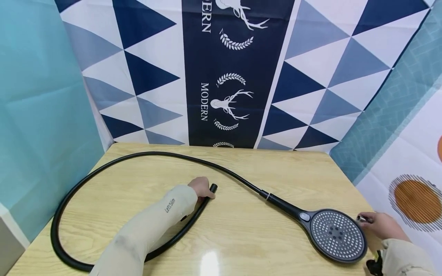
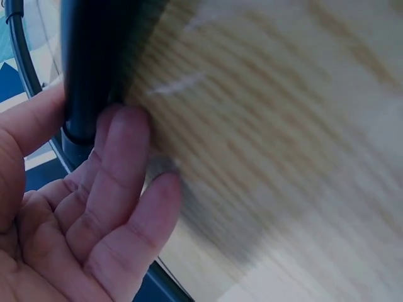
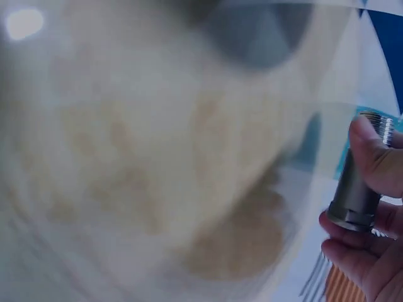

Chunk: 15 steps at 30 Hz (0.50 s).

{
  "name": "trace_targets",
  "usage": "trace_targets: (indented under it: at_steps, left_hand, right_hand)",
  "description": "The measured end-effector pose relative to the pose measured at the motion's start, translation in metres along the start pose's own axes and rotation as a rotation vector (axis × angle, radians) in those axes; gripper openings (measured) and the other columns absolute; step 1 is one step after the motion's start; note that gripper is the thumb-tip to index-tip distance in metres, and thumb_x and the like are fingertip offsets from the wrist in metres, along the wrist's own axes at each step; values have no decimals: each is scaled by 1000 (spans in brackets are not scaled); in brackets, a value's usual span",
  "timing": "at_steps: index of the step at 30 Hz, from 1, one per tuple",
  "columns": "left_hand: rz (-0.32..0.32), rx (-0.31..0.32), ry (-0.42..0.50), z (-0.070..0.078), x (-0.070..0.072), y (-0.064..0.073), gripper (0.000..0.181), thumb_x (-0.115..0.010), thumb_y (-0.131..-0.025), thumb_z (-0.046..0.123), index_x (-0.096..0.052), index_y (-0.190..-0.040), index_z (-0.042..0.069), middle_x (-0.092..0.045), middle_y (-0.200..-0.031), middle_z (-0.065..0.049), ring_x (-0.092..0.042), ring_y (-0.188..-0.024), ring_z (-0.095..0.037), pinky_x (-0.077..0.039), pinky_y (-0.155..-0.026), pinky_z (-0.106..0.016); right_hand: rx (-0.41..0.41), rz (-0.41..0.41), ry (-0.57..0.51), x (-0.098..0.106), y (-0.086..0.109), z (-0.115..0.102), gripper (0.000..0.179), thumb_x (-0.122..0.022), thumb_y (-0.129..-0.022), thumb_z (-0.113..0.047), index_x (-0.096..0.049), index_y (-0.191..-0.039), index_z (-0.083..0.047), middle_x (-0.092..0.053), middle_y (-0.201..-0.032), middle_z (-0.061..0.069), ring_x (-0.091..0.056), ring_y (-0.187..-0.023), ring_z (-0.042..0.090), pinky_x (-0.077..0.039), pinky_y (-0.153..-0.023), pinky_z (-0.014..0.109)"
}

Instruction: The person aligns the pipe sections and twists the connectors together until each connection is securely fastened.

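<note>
My left hand (image 1: pixel 201 188) pinches a black hose (image 1: pixel 188 227) close to its free end, between thumb and fingertips. In the left wrist view the dark hose (image 2: pixel 94 56) runs up from the fingers. The hose loops round the left of the table to a black shower head (image 1: pixel 336 234) with a grey spray face. Just right of the shower head, my right hand (image 1: pixel 385 225) holds a small metal threaded fitting (image 1: pixel 362 219). The right wrist view shows that fitting (image 3: pixel 360 189) gripped by thumb and fingers, its thread at the upper end.
A light wooden table (image 1: pixel 241 237) carries the hose and shower head. Patterned cloth (image 1: pixel 152 76) hangs at the back, with a teal sheet (image 1: pixel 38 96) at the left. Another cloth with orange circles (image 1: pixel 418 199) hangs at the right edge.
</note>
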<state>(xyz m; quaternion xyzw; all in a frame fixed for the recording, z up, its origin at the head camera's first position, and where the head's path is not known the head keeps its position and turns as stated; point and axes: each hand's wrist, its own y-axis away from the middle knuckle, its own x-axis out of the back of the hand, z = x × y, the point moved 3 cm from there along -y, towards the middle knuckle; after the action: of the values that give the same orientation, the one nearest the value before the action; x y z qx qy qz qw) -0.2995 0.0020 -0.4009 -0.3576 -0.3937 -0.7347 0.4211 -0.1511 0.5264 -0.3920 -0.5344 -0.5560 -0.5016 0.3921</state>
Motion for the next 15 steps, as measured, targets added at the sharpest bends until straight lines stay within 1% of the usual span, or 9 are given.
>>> trace_targets:
  at_steps: [3,6,8,10,13,15]
  left_hand:
    - [8,-15,-6,2,-4,2,44,-76,-84,22,-47,-52,12,-42,-46,2,-40,-40,-11,-40,-49,-23]
    - [35,-37,-2,5,-4,2,43,-75,-84,17,-43,-55,12,-36,-50,2,-36,-46,-12,-35,-49,-24]
    - [45,-52,11,8,-3,2,40,-72,-85,13,-43,-58,11,-38,-52,1,-38,-46,-12,-35,-47,-23]
    - [42,-57,41,10,0,2,36,-69,-87,11,-44,-60,10,-41,-52,-1,-41,-45,-12,-37,-45,-23]
    - [-2,-46,128,13,4,3,33,-65,-91,11,-46,-64,9,-46,-54,-4,-48,-43,-14,-47,-44,-26]
    - [-40,-33,206,14,6,3,31,-65,-93,13,-47,-68,8,-47,-58,-4,-50,-46,-15,-52,-49,-29]
  right_hand:
    - [44,86,-6,7,3,-8,46,-75,-83,-16,-60,-109,18,-64,-92,35,-62,-84,50,-48,-71,57]
    - [83,154,-29,18,2,-18,42,-72,-87,-12,-59,-109,20,-64,-93,36,-63,-81,47,-49,-68,56]
    - [109,186,-45,25,2,-25,40,-70,-89,-13,-59,-110,20,-64,-95,36,-63,-81,47,-49,-67,55]
    - [133,215,-57,32,1,-33,39,-70,-90,-12,-60,-110,19,-64,-96,36,-63,-81,46,-49,-66,54]
    - [164,250,-60,39,2,-45,38,-70,-89,-12,-61,-110,18,-65,-93,32,-62,-78,42,-48,-63,50]
    - [174,276,-56,43,3,-54,36,-71,-88,-10,-62,-110,17,-63,-89,28,-60,-77,39,-47,-62,49]
